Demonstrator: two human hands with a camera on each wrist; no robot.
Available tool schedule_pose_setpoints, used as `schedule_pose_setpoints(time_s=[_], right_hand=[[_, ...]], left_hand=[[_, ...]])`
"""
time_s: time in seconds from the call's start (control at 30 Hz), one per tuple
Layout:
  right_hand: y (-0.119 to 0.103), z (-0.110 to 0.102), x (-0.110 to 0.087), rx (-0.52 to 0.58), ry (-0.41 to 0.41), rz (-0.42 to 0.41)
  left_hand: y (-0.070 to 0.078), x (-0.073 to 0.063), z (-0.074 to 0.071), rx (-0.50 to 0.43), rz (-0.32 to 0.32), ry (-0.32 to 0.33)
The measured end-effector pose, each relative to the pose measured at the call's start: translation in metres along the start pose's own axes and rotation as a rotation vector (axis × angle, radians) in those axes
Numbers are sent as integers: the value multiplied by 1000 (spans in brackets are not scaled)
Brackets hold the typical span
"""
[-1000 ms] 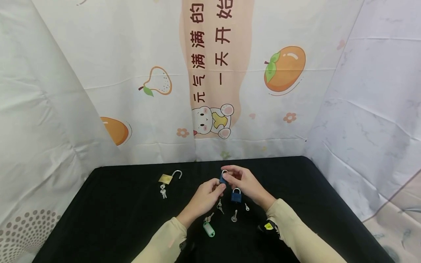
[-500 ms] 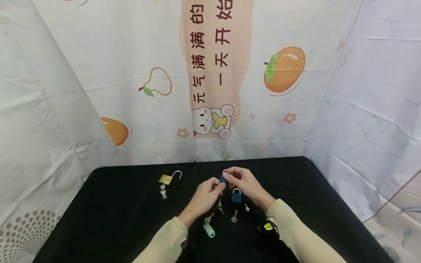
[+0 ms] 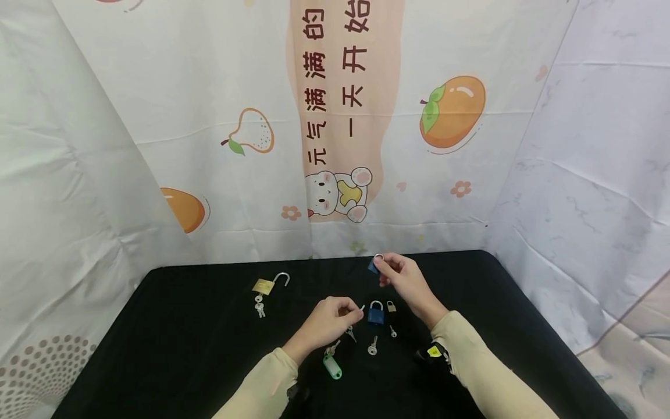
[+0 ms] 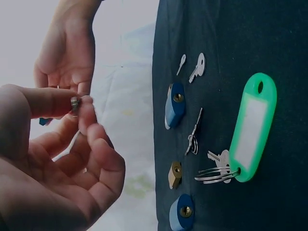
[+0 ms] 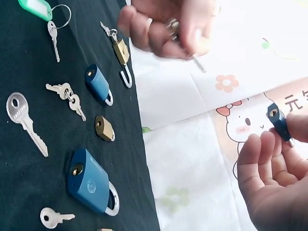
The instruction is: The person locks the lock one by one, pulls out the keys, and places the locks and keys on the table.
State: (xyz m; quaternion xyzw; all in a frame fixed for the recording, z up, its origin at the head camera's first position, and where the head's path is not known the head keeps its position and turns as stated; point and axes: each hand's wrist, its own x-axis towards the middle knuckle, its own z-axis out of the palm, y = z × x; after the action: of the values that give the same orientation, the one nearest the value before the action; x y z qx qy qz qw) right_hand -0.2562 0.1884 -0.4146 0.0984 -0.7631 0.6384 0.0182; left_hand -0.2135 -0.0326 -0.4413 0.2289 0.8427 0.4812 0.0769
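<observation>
My left hand (image 3: 325, 321) pinches a small metal key (image 5: 199, 65) between thumb and fingers; its tip sticks out, while the rest is mostly covered. Higher up and to the right, my right hand (image 3: 408, 284) holds a small blue padlock (image 3: 373, 265) with a silver shackle. In the right wrist view this padlock shows its brass keyhole end, and its shackle points into the fingers. Key and padlock are apart. Below the hands, a larger blue padlock (image 3: 376, 315) lies on the black cloth, with a small brass padlock (image 3: 391, 306) beside it.
At left lies a gold padlock (image 3: 263, 286) with its shackle swung out and keys (image 3: 259, 305) attached. Nearer me are a green key tag (image 3: 332, 366), a single key (image 3: 373, 345), a smaller key (image 3: 393, 331) and linked keys (image 5: 67, 98). Another blue padlock (image 5: 98, 83) shows too.
My hands were together at the small blue padlock and have separated. The right moved up and right with the padlock; the left dropped slightly with the key. The small brass padlock is now uncovered.
</observation>
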Motion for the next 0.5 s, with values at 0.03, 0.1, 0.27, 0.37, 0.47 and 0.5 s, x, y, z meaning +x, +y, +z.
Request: schedule_pose_setpoints(time_s=[0.03,0.1,0.27,0.37,0.47,0.5], right_hand=[[0,-1,0,-2,-12,1],[0,-2,0,-2,-30,1],[3,-3,0,-9,-56,11],[5,-3,0,-17,-72,19],[7,-3,0,-22,-79,36],[8,-2,0,-23,-82,40]], left_hand=[[-1,1,1,7,3,5],[-3,3,2,22,17,15],[-7,13,7,56,45,36],[-12,22,10,77,32,44],[-19,31,14,100,-4,44],[-21,33,15,104,-21,42]])
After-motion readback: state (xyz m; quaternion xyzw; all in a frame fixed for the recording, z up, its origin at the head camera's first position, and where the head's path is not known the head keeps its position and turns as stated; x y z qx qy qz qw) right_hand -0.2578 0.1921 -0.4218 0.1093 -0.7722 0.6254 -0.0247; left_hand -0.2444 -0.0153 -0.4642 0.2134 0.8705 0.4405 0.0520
